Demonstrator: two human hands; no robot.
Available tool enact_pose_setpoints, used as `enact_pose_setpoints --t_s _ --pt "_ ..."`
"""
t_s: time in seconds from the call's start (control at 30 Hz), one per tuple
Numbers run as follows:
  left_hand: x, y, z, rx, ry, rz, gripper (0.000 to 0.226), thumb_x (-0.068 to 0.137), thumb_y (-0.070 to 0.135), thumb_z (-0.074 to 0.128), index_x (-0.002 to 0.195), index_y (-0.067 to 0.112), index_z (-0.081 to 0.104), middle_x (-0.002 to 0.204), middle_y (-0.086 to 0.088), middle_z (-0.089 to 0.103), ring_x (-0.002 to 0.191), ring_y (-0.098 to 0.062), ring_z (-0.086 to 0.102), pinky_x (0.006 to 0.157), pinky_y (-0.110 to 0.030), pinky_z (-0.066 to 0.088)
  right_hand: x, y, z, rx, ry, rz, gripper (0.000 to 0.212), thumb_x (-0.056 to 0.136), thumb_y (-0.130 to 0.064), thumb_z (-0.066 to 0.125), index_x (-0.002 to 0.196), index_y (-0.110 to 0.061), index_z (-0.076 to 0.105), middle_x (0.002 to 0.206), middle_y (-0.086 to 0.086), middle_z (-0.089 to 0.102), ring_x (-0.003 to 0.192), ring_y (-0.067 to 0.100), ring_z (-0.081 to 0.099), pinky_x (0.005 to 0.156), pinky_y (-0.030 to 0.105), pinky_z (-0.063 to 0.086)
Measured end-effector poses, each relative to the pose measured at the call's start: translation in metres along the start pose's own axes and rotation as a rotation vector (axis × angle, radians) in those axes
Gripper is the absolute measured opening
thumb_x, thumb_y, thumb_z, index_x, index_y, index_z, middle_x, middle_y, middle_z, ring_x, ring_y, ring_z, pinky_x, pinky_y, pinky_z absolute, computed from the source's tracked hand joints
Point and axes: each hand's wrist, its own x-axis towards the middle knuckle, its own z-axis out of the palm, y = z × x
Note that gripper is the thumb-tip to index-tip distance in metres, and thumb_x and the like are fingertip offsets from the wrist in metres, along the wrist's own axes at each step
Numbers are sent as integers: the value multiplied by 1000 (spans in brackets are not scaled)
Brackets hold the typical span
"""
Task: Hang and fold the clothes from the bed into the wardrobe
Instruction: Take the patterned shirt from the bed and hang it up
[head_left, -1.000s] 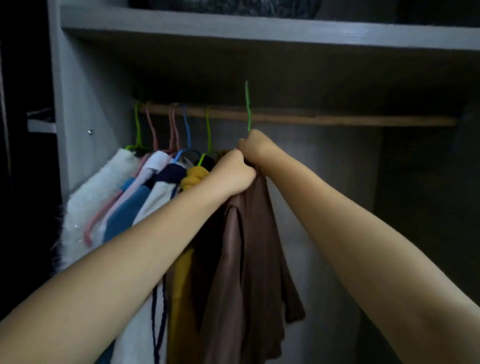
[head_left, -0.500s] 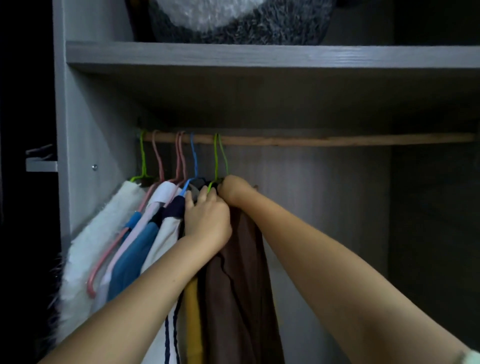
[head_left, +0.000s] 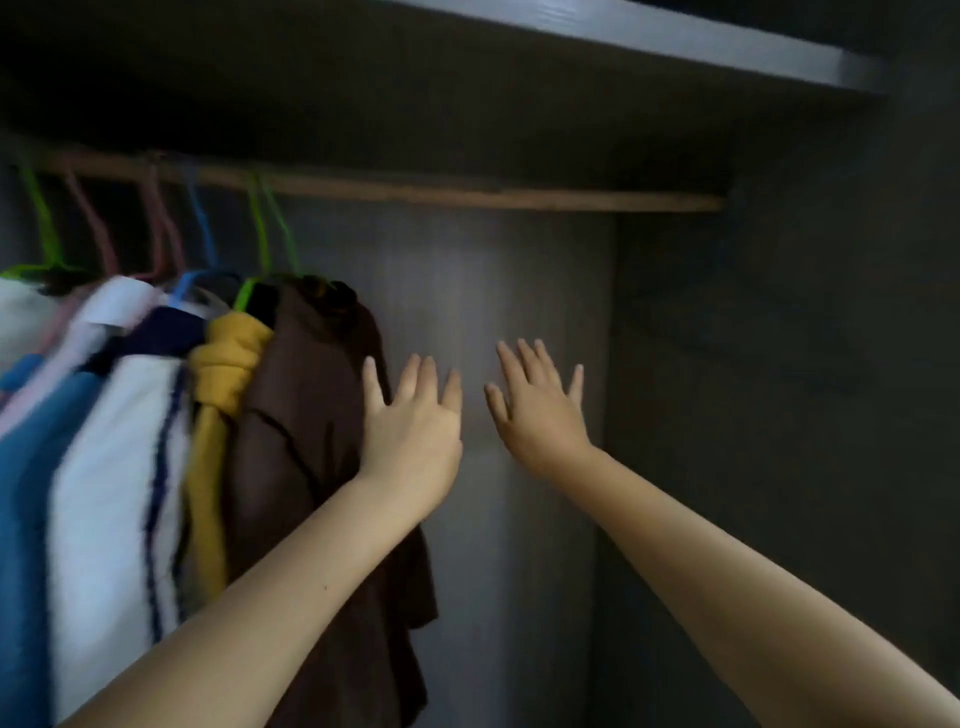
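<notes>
The brown top hangs from a green hanger on the rod, its long axis straight down, rightmost of the clothes bunched at the rod's left end. The left hand is spread flat just beside its right edge, whether touching I cannot tell. The right hand, fingers straight and holding nothing, is further right, apart from it.

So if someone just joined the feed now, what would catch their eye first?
Two open hands, the left hand and right hand, spread mid-frame, holding nothing. Just left of them the brown garment hangs from the wooden rail, last in a packed row of clothes on coloured hangers. The rail's right stretch is bare.
</notes>
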Motion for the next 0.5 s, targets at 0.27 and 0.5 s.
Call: enact_pose_setpoints --t_s 0.27,0.5 --pt "-61 173 34 -552 -85 374 51 96 33 45 144 18 39 139 -4 50 129 -23 44 106 -41 31 -182 143 -24 -136 -156 283 55 102 -41 29 153 -24 16 160 2 17 148 19 12 118 47 12" --pt "-158 357 1 -901 -288 610 39 96 33 45 133 20 51 121 -2 57 112 -22 53 88 -36 46 -398 248 -86 -183 -314 689 45 100 -36 38 143 -21 36 143 3 41 126 29 45 92 38 45"
